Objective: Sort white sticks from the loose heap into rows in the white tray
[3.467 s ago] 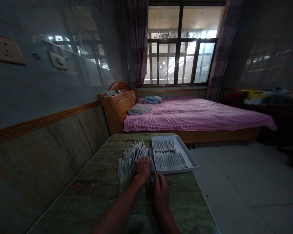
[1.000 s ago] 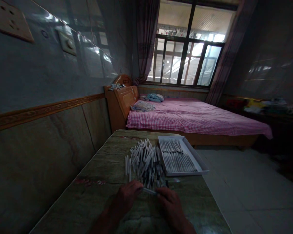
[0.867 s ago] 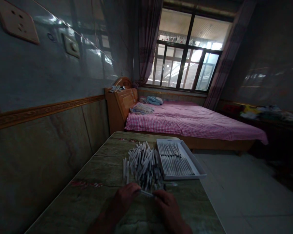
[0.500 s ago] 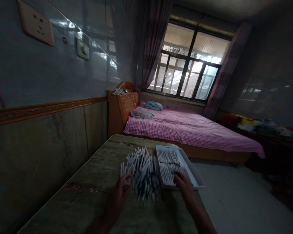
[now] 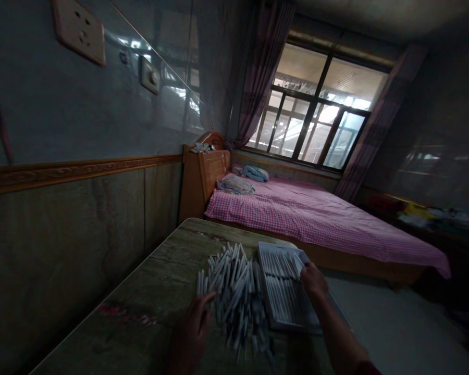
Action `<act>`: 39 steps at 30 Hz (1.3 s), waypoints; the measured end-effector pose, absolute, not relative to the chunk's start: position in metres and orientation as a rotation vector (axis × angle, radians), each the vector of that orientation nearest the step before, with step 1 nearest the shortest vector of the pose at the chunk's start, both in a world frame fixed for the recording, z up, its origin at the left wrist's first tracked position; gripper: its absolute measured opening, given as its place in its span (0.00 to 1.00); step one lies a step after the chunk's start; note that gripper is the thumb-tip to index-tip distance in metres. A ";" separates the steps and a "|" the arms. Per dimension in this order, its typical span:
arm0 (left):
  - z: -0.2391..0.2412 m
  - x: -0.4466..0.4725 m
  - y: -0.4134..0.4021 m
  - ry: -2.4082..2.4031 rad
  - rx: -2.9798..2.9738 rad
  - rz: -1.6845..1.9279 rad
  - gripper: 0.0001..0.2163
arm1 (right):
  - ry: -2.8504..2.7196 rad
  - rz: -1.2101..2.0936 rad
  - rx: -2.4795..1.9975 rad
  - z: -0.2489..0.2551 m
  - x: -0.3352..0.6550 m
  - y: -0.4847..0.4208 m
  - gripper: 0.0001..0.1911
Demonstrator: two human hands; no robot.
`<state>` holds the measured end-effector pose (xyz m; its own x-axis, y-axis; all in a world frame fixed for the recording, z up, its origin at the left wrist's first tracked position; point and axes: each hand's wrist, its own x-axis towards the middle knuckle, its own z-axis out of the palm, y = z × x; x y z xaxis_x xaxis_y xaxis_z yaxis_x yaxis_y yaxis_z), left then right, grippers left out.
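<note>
A loose pile of slim white pen-like sticks (image 5: 236, 284), some with dark ends, lies on the table. Just right of it is a shallow white tray (image 5: 272, 317), where similar sticks lie side by side in two rows. My right hand (image 5: 315, 281) reaches over the tray's right side, its fingers pinched on one white pen-like stick (image 5: 298, 259) at the end of the far row. At the near left edge of the pile rests my left hand (image 5: 197, 317), thumb and forefinger apart, with nothing visible between them. Dim light blurs the finer details of the sticks.
The table (image 5: 140, 291) has a wood-look top with red floral marks. Beyond it stands a bed (image 5: 316, 213) with a pink checked sheet and a wooden headboard (image 5: 214, 172). A tiled wall (image 5: 82, 224) runs along the left.
My right hand has moved from the tray's near edge to the far row on its right side, now pinching a stick. My left hand stays by the pile. The camera view has shifted slightly.
</note>
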<state>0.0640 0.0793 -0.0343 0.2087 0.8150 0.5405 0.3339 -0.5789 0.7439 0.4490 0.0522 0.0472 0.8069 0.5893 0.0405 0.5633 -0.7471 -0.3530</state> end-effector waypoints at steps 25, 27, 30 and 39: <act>-0.013 0.063 0.069 1.034 1.822 1.293 0.14 | -1.990 -0.137 -2.015 0.062 0.273 -0.013 0.15; -0.014 0.062 0.068 1.032 1.806 1.294 0.14 | -2.130 -0.213 -1.970 0.061 0.251 -0.008 0.16; -0.016 0.060 0.068 1.026 1.770 1.291 0.13 | -2.332 -0.311 -1.885 0.059 0.228 0.010 0.14; -0.018 0.060 0.068 1.011 1.696 1.276 0.11 | -2.693 -0.448 -1.690 0.050 0.217 0.028 0.06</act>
<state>0.0596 0.0681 -0.0181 0.1830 0.9143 0.3614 0.1422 -0.3883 0.9105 0.2171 0.0278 0.0496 -0.4442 0.8916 0.0885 0.8722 0.4076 0.2705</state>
